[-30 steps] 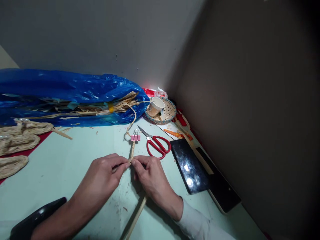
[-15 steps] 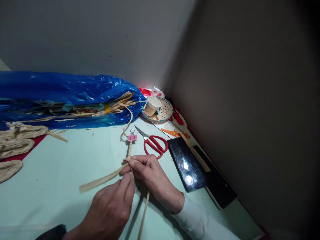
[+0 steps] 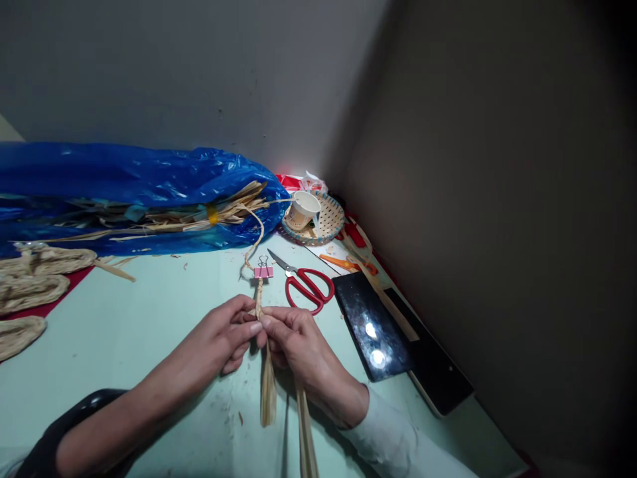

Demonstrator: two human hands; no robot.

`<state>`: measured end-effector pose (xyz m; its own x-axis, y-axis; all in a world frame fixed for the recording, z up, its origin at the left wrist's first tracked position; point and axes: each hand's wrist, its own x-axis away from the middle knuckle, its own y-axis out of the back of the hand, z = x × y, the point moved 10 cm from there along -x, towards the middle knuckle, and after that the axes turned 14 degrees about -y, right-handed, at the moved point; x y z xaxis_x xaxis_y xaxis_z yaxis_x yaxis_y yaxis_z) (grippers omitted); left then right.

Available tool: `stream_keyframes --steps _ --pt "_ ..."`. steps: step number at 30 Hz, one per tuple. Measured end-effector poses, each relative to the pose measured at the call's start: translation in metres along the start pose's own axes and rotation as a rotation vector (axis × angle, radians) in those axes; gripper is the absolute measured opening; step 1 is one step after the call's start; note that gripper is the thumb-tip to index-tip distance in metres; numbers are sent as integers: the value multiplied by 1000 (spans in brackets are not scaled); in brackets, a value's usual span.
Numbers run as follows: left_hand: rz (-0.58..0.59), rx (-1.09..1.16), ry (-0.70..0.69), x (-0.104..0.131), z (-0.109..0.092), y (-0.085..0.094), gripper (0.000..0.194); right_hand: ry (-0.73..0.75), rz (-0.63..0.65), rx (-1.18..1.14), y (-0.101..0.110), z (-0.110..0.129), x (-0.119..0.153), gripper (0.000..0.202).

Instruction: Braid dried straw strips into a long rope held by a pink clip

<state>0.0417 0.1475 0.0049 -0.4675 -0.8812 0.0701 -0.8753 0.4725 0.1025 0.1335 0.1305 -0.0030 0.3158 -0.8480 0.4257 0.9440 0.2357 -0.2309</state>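
A short straw braid [image 3: 259,293] runs down from a pink binder clip [image 3: 263,272] on the table. My left hand [image 3: 226,334] pinches the lower end of the braid from the left, thumb and fingers closed. From the right, my right hand [image 3: 303,342] pinches the strands at the same spot, its fingertips touching or nearly touching those of the left. One flat straw strip [image 3: 268,395] hangs down between the hands. Another strip [image 3: 305,431] comes out below my right hand and leaves the view at the bottom.
Red-handled scissors [image 3: 309,290] lie right of the clip. Beyond them are a dark tablet [image 3: 371,325], an orange tool [image 3: 339,263] and a woven basket [image 3: 332,219] with a paper cup [image 3: 304,208]. A blue plastic bag [image 3: 124,172] of straw lies behind; coiled straw pieces [image 3: 30,292] are at left.
My left hand has moved up and away to the braid's end. The strip that pointed left now hangs downward. My right hand has stayed nearly in place.
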Motion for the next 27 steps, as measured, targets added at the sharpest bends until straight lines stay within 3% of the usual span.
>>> stream_keyframes --steps 2,6,10,13,20,23,27 --pt "-6 80 49 -1 8 -4 32 34 -10 83 0 6 5 33" --pt "-78 128 128 6 21 -3 47 143 -103 484 -5 22 19 27" --pt "-201 63 169 10 28 8 52 46 -269 812 -2 16 23 23" --pt "-258 -9 173 11 28 13 46 29 -342 1039 -2 12 23 26" --pt "-282 -25 100 8 25 13 25 227 -498 1303 -13 31 36 20" --pt "-278 -27 122 9 26 12 25 156 -491 1346 -20 29 39 19" --pt "-270 -20 105 10 18 11 24 55 -371 1356 -34 17 39 24"
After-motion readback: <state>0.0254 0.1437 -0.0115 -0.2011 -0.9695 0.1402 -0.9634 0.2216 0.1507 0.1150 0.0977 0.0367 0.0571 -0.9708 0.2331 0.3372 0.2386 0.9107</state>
